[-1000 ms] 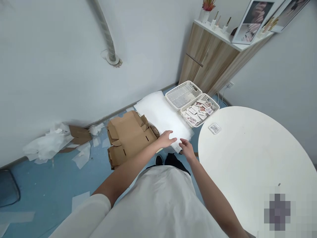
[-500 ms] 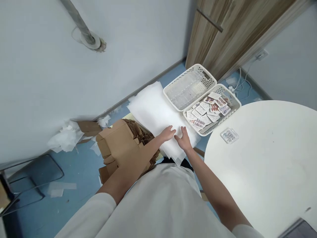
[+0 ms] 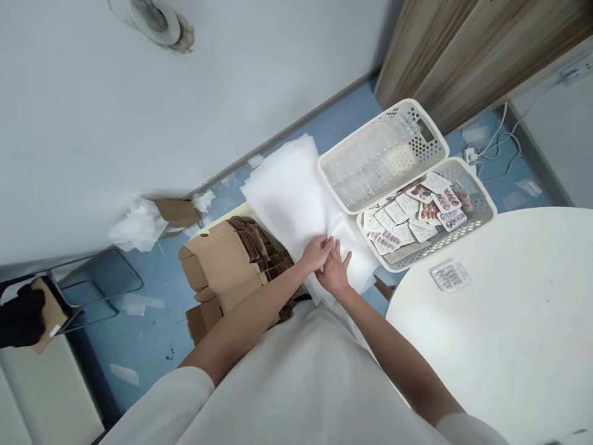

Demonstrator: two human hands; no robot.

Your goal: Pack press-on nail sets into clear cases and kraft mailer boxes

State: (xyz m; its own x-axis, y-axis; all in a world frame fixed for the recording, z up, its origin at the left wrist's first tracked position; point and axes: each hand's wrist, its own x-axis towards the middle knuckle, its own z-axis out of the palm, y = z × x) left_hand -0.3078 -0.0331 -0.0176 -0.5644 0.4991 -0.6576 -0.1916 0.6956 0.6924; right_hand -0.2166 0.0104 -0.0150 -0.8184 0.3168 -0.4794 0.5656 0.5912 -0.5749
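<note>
A stack of thin white packing sheets (image 3: pixel 296 185) lies in front of me, and both hands are on it. My left hand (image 3: pixel 317 253) is closed, its fingertips pinching the top sheet, where a crease runs away from them. Close against it, my right hand (image 3: pixel 334 273) lies on the sheets with its fingers spread. The fingertips of the two hands meet, so the exact grip is partly hidden. Left of the sheets is a pile of unfolded brown cardboard boxes (image 3: pixel 227 256).
Beyond the sheets stand a white basket of clear plastic cases (image 3: pixel 333 162) and a second basket (image 3: pixel 486 216) with cards of press-on nails (image 3: pixel 428 212). One clear case (image 3: pixel 450 275) sits on the round white table (image 3: pixel 500 346). A metal-framed chair (image 3: pixel 97 284) is at left.
My hands have come together on the sheets; the left fingers have closed and a crease has formed in the top sheet. The view has shifted.
</note>
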